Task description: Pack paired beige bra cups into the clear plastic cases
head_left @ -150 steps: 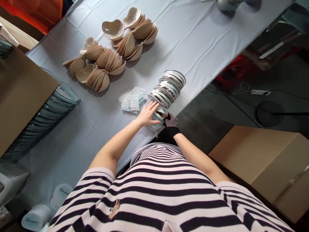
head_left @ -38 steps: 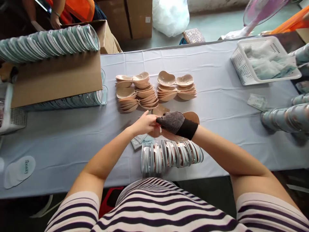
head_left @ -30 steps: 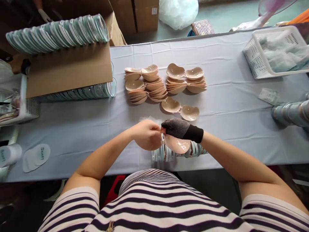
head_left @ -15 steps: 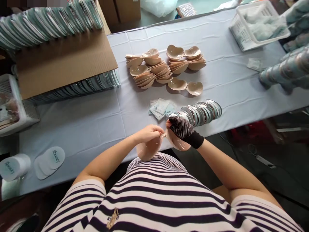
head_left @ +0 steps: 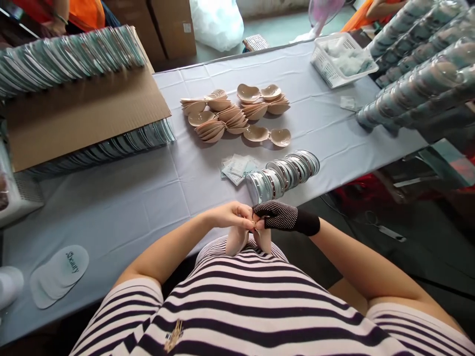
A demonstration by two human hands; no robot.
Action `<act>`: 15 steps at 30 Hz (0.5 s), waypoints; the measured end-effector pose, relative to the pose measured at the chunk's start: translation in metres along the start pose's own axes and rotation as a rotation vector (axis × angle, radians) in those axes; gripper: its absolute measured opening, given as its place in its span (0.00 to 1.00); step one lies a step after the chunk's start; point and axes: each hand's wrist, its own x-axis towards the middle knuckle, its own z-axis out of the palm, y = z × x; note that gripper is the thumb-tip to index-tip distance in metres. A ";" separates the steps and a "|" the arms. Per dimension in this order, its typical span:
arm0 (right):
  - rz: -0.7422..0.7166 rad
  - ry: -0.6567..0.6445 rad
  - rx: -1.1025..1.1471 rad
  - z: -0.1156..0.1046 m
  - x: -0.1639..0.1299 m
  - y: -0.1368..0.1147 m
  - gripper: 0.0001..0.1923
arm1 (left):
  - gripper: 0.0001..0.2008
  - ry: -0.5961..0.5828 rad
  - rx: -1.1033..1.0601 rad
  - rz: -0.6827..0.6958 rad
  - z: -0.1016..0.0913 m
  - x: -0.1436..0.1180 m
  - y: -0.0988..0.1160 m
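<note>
Pinching together at the table's near edge: bare left hand point(head_left: 232, 216) and right hand point(head_left: 276, 216) in a black dotted glove, fingertips meeting on the centre clasp of a beige silicone cup pair point(head_left: 248, 239), whose two cups hang folded toward each other just above the striped shirt point(head_left: 252, 306).

Row of round clear plastic cases point(head_left: 284, 174): lying on the pale blue tablecloth point(head_left: 129, 198) just beyond the hands.
Small clear sachets point(head_left: 237, 168): beside the cases.
Stacked beige cups point(head_left: 233, 113): farther back.
Brown cardboard sheet point(head_left: 81, 113): far left.
</note>
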 end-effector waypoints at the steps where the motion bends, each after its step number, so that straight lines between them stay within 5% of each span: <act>1: -0.010 -0.005 -0.001 0.000 -0.001 -0.001 0.19 | 0.21 -0.005 -0.043 0.008 0.001 0.001 -0.001; 9: -0.179 0.080 -0.330 -0.009 -0.009 0.023 0.16 | 0.21 0.074 -0.243 -0.044 0.011 0.008 -0.031; 12: -0.160 0.083 -0.407 -0.035 -0.013 0.024 0.15 | 0.22 0.066 -0.183 -0.249 0.002 0.001 -0.042; 15: -0.108 0.042 -0.512 -0.055 -0.013 0.011 0.14 | 0.32 -0.053 0.060 -0.541 -0.010 -0.010 -0.054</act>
